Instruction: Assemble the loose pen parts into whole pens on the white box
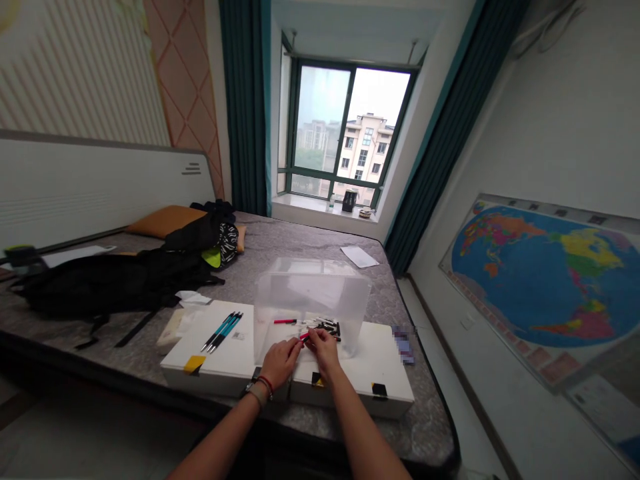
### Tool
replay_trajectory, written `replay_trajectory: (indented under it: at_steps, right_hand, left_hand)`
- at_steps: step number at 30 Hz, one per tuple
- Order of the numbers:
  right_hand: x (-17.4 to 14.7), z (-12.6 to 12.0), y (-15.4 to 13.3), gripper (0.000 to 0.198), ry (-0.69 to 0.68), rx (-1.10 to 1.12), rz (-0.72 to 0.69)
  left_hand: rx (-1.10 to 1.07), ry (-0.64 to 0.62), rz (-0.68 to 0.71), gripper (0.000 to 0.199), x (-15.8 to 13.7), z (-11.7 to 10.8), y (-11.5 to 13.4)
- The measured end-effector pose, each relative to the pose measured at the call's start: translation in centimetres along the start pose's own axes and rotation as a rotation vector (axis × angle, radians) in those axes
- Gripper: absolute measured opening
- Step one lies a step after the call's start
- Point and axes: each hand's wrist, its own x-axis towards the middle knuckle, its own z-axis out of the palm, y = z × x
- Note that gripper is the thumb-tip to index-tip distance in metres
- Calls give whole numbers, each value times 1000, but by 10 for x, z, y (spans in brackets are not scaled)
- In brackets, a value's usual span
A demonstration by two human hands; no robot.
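My left hand [281, 362] and my right hand [324, 350] meet at the front of a clear plastic box [320, 293]. Pinched between their fingertips is a small red pen piece [304, 337], partly covered by the fingers. Just beyond them, a loose pile of black, white and clear pen parts [327, 325] lies inside the box. Another red pen part [284, 322] with a dark end rests to the left of the pile. Off to the left, teal-and-black pens [221, 332] lie side by side on a white box [235, 360].
A second white box [385, 360] stands at the right, with a blurred bluish item [404, 345] beyond it. A black backpack [110, 283], crumpled tissue [194, 298] and a paper sheet [359, 257] lie on the grey mattress [295, 237].
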Motion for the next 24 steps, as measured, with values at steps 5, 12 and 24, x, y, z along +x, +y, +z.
replay_trajectory:
  at_steps: [5, 12, 24]
  right_hand:
    - [-1, -1, 1, 36, -106, -77, -37]
    - [4, -2, 5, 37, -100, -196, -57]
    - [7, 4, -10, 42, -196, -105, 101]
  left_hand:
    - [-130, -68, -63, 36, 4, -2, -2]
    - [-383, -62, -74, 33, 12, 4, -16]
    - [-618, -100, -94, 31, 19, 1, -17]
